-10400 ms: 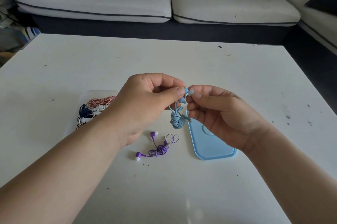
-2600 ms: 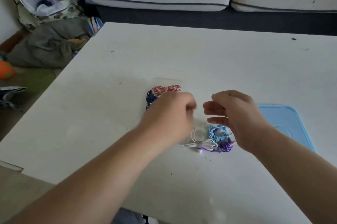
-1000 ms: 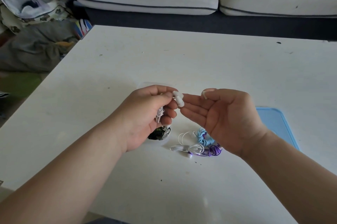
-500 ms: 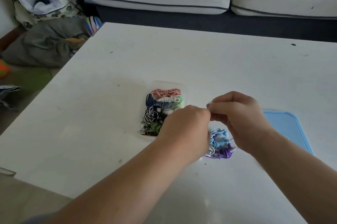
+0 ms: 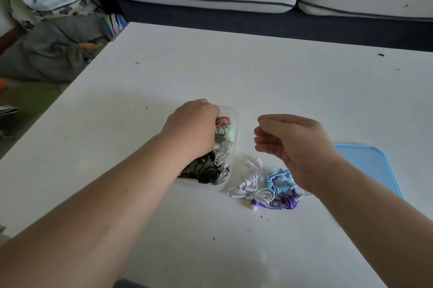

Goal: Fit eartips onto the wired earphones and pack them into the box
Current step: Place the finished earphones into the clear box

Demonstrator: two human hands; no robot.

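Your left hand [image 5: 194, 128] dips into the clear plastic box [image 5: 235, 121] of coiled earphones on the white surface [image 5: 257, 72], probably to fetch another pair. Its fingers are hidden behind the knuckles, so I cannot tell whether they grip anything. Your right hand [image 5: 295, 144] hovers right of the box, fingers loosely curled around nothing visible, ready to help. Beneath it lie white wired earphones [image 5: 249, 181], light-blue wired earphones [image 5: 278, 182] and purple wired earphones [image 5: 287, 202], unpacked. The blue plastic lid [image 5: 370, 166] sits aside at the right.

Left hand [image 5: 194, 128] now inside box [image 5: 236, 121]
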